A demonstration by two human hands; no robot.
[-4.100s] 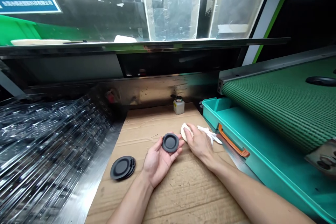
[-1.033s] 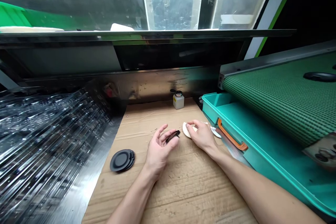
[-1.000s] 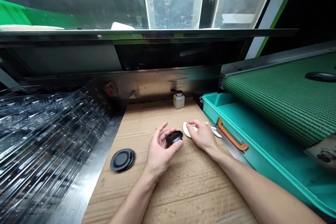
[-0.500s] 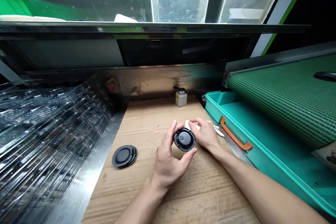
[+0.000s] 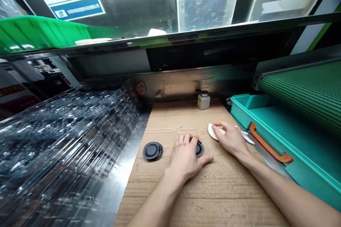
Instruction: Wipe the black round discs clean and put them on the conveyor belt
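A black round plastic disc lies on the cardboard, partly hidden under my left hand. That hand is flat over its left side, with the thumb stretched out to the right, apart from the disc's edge. My right hand pinches a cream-coloured round pad between thumb and fingers, low over the cardboard. To the left, a small stack of similar black discs rests on the cardboard. Behind both hands stands a small whitish bottle with a dark metal top and its lid flipped up.
Cardboard covers the work surface. Clear plastic trays are piled at the left. A teal bin with an orange handle stands at the right, beside a green conveyor belt. White scraps lie near the bin.
My left hand has lowered the black disc onto the cardboard and turned palm down, its grip loosened. My right hand with the pad is now farther from the disc. The camera view has swung left.
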